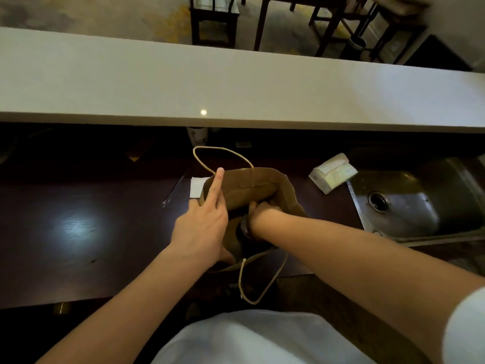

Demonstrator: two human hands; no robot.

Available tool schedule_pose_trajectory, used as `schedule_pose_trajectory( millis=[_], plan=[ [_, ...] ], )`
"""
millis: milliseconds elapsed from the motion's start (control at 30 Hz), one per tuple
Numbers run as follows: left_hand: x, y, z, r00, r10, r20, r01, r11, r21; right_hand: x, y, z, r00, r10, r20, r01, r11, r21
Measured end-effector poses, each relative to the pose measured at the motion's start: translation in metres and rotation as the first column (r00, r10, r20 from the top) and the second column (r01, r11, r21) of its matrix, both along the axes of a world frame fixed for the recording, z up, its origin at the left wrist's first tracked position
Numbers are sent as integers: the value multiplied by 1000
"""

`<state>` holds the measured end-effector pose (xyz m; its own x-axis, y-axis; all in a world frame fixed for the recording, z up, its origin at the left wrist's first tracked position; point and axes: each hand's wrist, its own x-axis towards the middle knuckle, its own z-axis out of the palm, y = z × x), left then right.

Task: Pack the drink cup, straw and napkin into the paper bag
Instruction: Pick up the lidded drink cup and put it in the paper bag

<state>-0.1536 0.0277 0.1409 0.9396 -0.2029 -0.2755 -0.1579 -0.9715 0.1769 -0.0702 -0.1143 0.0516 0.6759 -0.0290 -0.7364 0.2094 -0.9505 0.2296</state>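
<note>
- The brown paper bag [252,189] stands upright at the centre of the frame on the dark wooden counter [78,232], its mouth open toward the camera.
- One twine handle [223,153] arches above the far rim; the other twine loop [259,282] hangs down over the near rim, toward the bottom of the frame.
- The left hand [202,232] grips the bag's left wall: the index finger lies straight along the outer edge and points up the frame, and the thumb curls at the near rim.
- The right hand [262,210] reaches down into the bag's mouth, its wrist at the opening. The fingers are hidden inside, so I cannot tell whether they are spread or closed on anything.
- A dark round shape sits inside the bag just beside the right wrist; it may be the drink cup, but it is too dim to be sure.
- The white napkin [198,187] lies flat on the counter, just left of the bag and partly hidden behind it.
- The straw [174,189] lies left of the napkin, its long axis running diagonally from upper right to lower left.
- A pack of tissues [332,173] rests right of the bag, near the steel sink [409,206] at the frame's right edge.
</note>
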Motion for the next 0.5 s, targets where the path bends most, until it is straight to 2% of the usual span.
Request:
schedule_pose_trajectory(
  millis=[100,233,367,500],
  plan=[
    [3,3,2,1000,-1,-18,0,999,-37,1,-4,-5,994,112,19,-112,993,27],
    [3,10,3,999,-11,-37,8,997,-75,1,-7,-9,992,123,20,-124,989,82],
    [2,13,4,999,-16,-29,14,997,-81,1,-10,-18,960,269,79,-277,952,126],
    [5,11,4,999,-11,-42,7,997,-75,4,-6,-24,938,345,29,-346,932,110]
  ],
)
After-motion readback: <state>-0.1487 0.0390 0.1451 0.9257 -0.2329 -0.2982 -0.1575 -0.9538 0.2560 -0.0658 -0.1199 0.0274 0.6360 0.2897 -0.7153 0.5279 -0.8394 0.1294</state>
